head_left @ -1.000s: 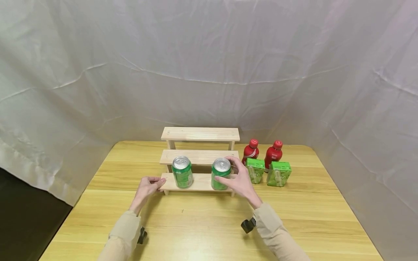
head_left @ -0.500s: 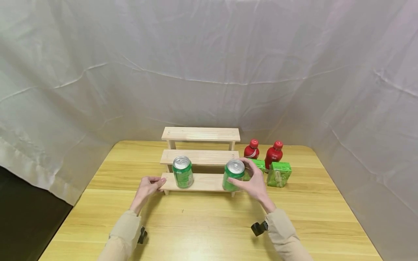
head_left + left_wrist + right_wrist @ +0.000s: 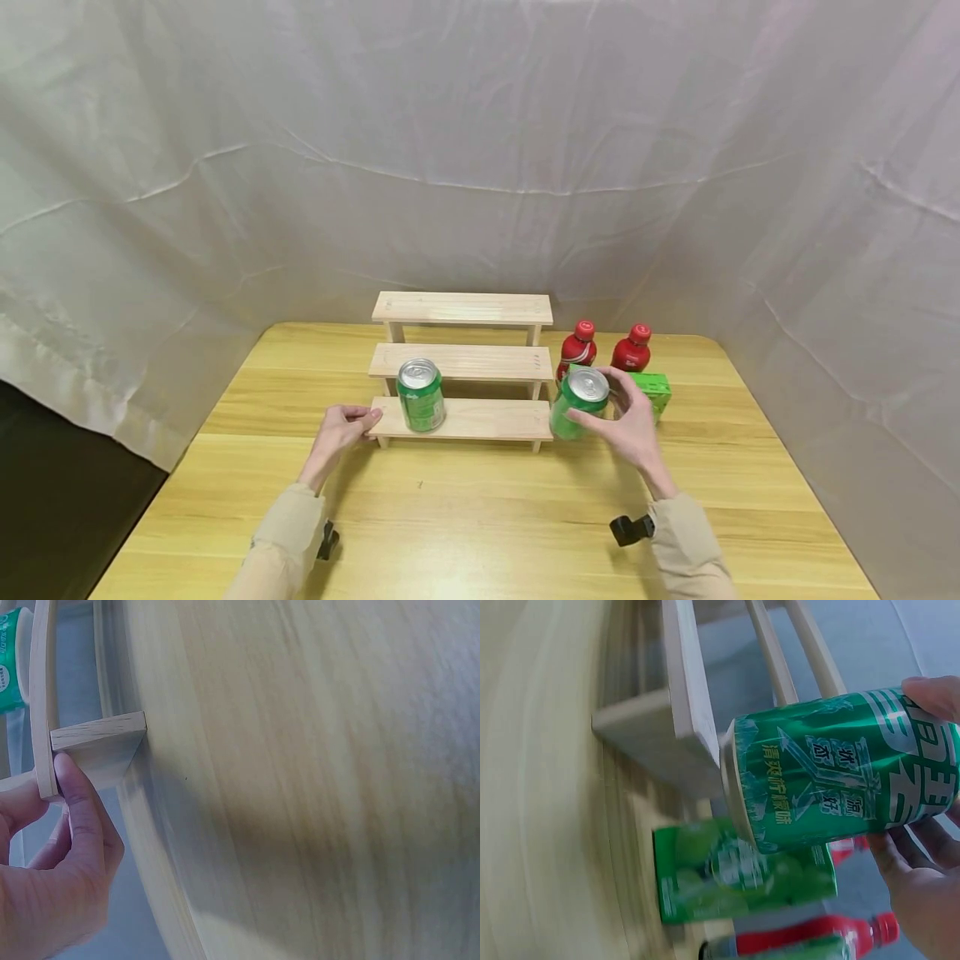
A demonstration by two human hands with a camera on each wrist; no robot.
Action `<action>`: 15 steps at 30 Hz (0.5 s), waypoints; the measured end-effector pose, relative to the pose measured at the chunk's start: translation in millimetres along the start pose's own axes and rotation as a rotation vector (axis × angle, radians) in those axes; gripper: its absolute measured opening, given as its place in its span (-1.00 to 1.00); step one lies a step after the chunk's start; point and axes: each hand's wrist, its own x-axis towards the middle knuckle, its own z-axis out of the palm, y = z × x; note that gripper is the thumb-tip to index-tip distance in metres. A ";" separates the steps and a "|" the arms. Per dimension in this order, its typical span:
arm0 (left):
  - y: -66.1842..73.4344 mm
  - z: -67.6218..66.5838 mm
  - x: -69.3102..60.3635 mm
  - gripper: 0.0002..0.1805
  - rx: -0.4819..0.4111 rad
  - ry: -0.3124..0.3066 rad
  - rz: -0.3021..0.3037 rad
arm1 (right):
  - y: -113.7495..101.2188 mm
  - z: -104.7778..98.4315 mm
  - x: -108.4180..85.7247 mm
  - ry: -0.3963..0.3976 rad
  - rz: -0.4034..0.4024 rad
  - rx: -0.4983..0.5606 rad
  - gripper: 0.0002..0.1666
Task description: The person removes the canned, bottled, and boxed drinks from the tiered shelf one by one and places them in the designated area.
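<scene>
My left hand (image 3: 339, 435) pinches the left end of the bottom step of a three-tier wooden rack (image 3: 491, 418); in the left wrist view, thumb and fingers (image 3: 84, 817) grip the board's end beside its leg. One green soda can (image 3: 421, 398) stands upright on that step, near its left side. With my right hand (image 3: 628, 423) I hold a second green soda can (image 3: 577, 407) by its upper part, just off the rack's right end. In the right wrist view that can (image 3: 840, 769) is clear of the step, its base exposed.
Behind the held can stand two red bottles (image 3: 577, 348), (image 3: 632, 352) and green drink cartons (image 3: 654, 385), partly covered by my right hand and the can. The wooden table (image 3: 465, 517) spreads in front. A grey curtain (image 3: 480, 150) hangs behind the rack.
My right hand has carried its soda can rightward, from the bottom step to beyond the rack's right end. The left hand and the other can have stayed in place.
</scene>
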 end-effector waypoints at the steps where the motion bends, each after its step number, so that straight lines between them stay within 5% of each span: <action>1: -0.2 0.0 0.1 -0.51 -0.001 -0.001 0.000 | 1.3 -3.7 -0.4 0.007 0.006 -0.003 -0.13; 15: 0.6 0.2 0.2 -0.54 0.021 0.018 0.004 | 16.4 -45.6 -14.7 0.084 0.104 -0.062 -0.12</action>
